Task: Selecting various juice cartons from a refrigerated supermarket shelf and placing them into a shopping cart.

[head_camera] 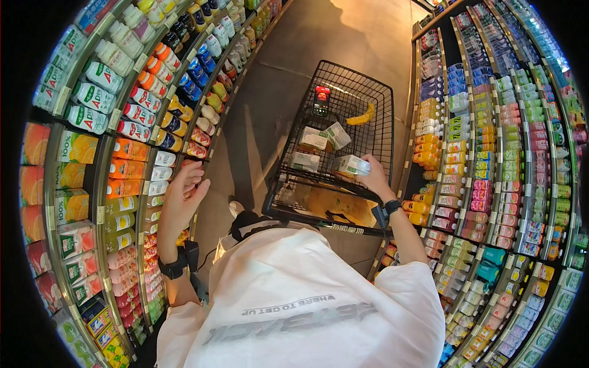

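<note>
My right hand (375, 178) is down inside a black wire shopping cart (377, 87), with its fingers closed on the end of a white and green package (350, 164). Its exact kind is hard to tell. Three similar packages lie in the basket: one at the left (314, 138), one tilted (338, 135) and one nearer me (304, 161). Beyond them are a yellow banana (361, 116) and a phone (321, 101) with a lit screen. My left hand (186, 185) hovers beside the left shelf, fingers loosely bent and thumb apart, with nothing visible in it.
Shelves of bottles and cartons line both sides, with orange juice cartons (76, 147) and white bottles (99, 76) on the left. Bottled drinks (425, 149) fill the right shelf, close to the cart. A grey floor aisle (294, 41) runs ahead.
</note>
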